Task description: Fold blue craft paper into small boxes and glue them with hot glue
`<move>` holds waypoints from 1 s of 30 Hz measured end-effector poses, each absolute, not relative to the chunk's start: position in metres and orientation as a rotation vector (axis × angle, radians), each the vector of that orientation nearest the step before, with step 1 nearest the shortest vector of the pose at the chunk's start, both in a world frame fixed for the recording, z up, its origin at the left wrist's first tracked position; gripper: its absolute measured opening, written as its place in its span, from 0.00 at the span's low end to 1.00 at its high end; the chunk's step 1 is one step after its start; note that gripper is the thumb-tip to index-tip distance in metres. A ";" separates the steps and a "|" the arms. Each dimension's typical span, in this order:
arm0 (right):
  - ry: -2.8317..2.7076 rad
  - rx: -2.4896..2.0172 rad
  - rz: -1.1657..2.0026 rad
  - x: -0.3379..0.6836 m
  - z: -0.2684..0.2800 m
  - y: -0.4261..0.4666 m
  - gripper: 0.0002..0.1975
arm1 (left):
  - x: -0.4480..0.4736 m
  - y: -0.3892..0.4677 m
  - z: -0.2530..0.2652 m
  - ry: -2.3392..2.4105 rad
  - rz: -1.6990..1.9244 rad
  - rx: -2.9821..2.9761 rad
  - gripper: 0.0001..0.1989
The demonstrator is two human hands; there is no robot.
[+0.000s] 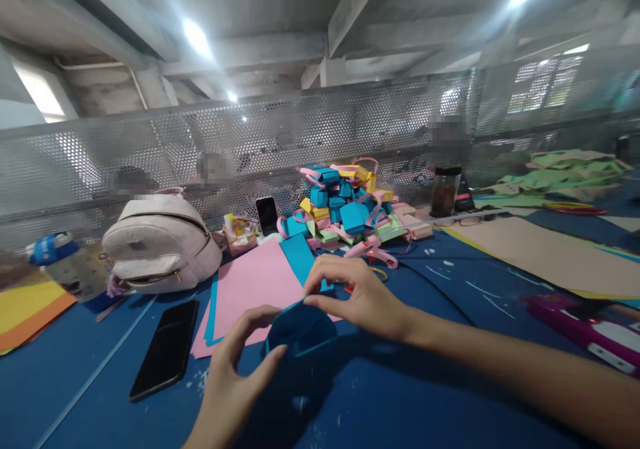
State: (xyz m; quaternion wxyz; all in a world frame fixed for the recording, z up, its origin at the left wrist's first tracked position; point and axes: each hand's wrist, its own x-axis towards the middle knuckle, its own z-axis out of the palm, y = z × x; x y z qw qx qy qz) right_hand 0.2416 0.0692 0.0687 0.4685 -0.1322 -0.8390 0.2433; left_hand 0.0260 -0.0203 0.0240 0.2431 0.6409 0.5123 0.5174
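Note:
Between my two hands is a blue folded paper box [303, 334], its dark hollow side facing me. My left hand [243, 352] holds its left side, with the thumb in front and the fingers behind. The thumb and fingers of my right hand [364, 295] pinch its top edge. Just behind lie pink paper sheets [255, 285] over blue ones, and a blue strip [297, 259]. Past my right hand rests a pink glue gun [373, 250] with a small red light. Yellow-handled scissors [380, 273] are partly hidden by that hand.
A pile of small paper baskets [350, 202] stands at the back. A white backpack [163, 245], a bottle [73, 269] and a black phone [165, 349] are at the left. To the right are beige sheets [540, 249], a jar [445, 192] and a purple device [585, 329]. A cable crosses the table.

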 end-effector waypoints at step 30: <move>-2.129 -0.723 1.061 0.245 0.055 0.123 0.06 | 0.031 0.012 -0.024 1.352 1.287 1.246 0.22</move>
